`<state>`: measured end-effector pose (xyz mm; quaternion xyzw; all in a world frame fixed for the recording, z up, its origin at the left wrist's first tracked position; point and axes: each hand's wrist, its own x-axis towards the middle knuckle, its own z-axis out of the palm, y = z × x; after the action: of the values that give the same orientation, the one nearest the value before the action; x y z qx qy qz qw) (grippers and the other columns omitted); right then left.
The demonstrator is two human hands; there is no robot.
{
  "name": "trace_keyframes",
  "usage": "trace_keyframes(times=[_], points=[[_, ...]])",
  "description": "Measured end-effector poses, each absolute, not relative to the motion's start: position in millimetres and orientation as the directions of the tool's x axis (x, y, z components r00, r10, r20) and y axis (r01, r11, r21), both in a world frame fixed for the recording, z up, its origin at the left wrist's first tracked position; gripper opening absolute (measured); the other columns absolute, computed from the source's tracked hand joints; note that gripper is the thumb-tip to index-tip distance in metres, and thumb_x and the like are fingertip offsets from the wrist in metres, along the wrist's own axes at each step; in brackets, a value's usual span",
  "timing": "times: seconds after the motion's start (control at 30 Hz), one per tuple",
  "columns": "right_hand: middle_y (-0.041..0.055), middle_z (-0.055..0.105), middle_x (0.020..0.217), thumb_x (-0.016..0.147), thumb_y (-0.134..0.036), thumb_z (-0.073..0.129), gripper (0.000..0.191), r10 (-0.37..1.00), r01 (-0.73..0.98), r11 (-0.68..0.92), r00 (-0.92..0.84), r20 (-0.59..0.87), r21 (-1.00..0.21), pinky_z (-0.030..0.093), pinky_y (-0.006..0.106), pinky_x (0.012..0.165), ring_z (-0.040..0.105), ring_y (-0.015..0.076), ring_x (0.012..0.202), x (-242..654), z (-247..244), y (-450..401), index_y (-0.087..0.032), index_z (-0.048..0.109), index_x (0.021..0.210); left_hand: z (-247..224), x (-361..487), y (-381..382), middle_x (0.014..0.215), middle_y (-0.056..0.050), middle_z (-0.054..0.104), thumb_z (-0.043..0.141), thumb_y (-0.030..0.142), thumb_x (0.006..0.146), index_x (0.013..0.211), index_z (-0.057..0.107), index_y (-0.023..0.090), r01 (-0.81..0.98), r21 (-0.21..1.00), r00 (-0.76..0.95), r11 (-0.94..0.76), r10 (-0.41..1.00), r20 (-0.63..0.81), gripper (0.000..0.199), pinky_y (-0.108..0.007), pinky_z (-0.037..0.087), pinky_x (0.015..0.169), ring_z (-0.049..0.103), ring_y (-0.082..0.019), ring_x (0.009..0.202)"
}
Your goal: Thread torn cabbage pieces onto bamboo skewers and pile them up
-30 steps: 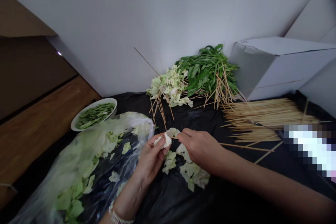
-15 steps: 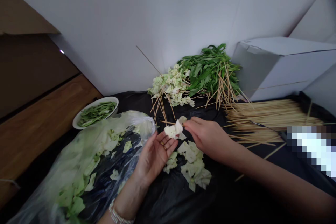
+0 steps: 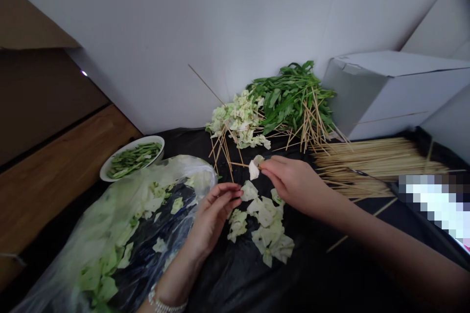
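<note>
My right hand [image 3: 292, 181] pinches a bamboo skewer [image 3: 240, 164] whose bare end points left. Pale cabbage [image 3: 254, 170] is threaded on it, close against my fingertips. Lower and to the left, my left hand [image 3: 215, 215] has its fingers drawn together at the edge of a loose cabbage leaf piece [image 3: 250, 190]. Its thumb is partly hidden, but the fingertips appear closed on that edge. Under my hands, more cabbage pieces [image 3: 270, 220] lie on black plastic sheeting [image 3: 249, 283].
A clear plastic bag [image 3: 99, 215] of cabbage lies at left, beside a white bowl [image 3: 105, 171] of green pods. Behind are skewered cabbage [image 3: 240, 112] and leafy greens [image 3: 286, 93]. Many bare skewers [image 3: 370, 161] and a white box [image 3: 396, 93] are at right.
My left hand has turned from palm-up and spread to fingers drawn together at a loose cabbage piece. The skewered cabbage now sits apart from it; my right hand has barely moved.
</note>
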<state>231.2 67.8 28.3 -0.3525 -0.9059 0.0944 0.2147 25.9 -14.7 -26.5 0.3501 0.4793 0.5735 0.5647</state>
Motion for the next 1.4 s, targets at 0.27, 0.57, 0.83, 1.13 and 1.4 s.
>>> trace_keyframes(times=[0.27, 0.57, 0.83, 1.13, 1.4], points=[[0.0061, 0.065, 0.092, 0.097, -0.017, 0.042, 0.022, 0.670, 0.587, 0.742, -0.663, 0.333, -0.323, 0.040, 0.028, 0.074, 0.060, 0.0178, 0.084, 231.9, 28.1, 68.7, -0.017, 0.064, 0.101, -41.1, 20.5, -16.3, 0.140, -0.011, 0.054, 0.048, 0.031, 0.095, 0.117, 0.068, 0.024, 0.738, 0.612, 0.157, -0.284, 0.955, 0.253, 0.031, -0.054, 0.029, 0.114, 0.036, -0.030, 0.139], [0.0057, 0.065, 0.088, 0.097, -0.018, 0.040, 0.025, 0.661, 0.587, 0.749, -0.686, 0.302, -0.307, 0.039, 0.028, 0.071, 0.058, 0.0170, 0.080, 231.2, 30.6, 65.8, -0.016, 0.065, 0.099, -47.7, 23.6, -15.0, 0.134, -0.008, 0.062, 0.067, 0.027, 0.084, 0.106, 0.075, 0.028, 0.497, 0.841, 0.098, -0.215, 0.977, 0.192, 0.024, -0.052, 0.011, 0.119, 0.038, -0.032, 0.139], [0.0069, 0.066, 0.093, 0.098, -0.020, 0.041, 0.025, 0.654, 0.547, 0.755, -0.673, 0.347, -0.363, 0.041, 0.027, 0.078, 0.060, 0.0172, 0.087, 232.4, 29.8, 66.4, -0.016, 0.066, 0.099, -41.2, 25.2, -17.6, 0.123, -0.009, 0.067, 0.073, 0.020, 0.077, 0.085, 0.074, 0.025, 0.397, 0.897, -0.121, -0.192, 0.958, 0.258, 0.010, -0.041, 0.034, 0.108, 0.058, -0.029, 0.115], [0.0057, 0.065, 0.089, 0.098, -0.020, 0.042, 0.024, 0.646, 0.539, 0.761, -0.676, 0.353, -0.360, 0.039, 0.027, 0.075, 0.059, 0.0164, 0.082, 235.3, 36.1, 66.4, -0.017, 0.066, 0.097, -34.3, 29.3, -11.1, 0.078, 0.000, 0.075, 0.078, 0.025, 0.074, 0.102, 0.057, 0.022, -0.175, 0.983, -0.295, -0.049, 0.955, -0.005, 0.036, -0.033, 0.055, 0.080, 0.072, -0.019, 0.078], [0.0023, 0.066, 0.085, 0.096, -0.018, 0.046, 0.021, 0.566, 0.466, 0.807, -0.785, 0.253, -0.362, 0.038, 0.024, 0.069, 0.059, 0.0136, 0.076, 242.4, 43.6, 65.1, -0.020, 0.067, 0.092, -31.5, 31.2, -12.8, 0.093, -0.009, 0.078, 0.081, 0.029, 0.071, 0.098, 0.071, 0.012, -0.298, 0.951, -0.230, 0.086, 0.960, -0.159, 0.033, -0.028, 0.058, 0.083, 0.074, -0.021, 0.088]])
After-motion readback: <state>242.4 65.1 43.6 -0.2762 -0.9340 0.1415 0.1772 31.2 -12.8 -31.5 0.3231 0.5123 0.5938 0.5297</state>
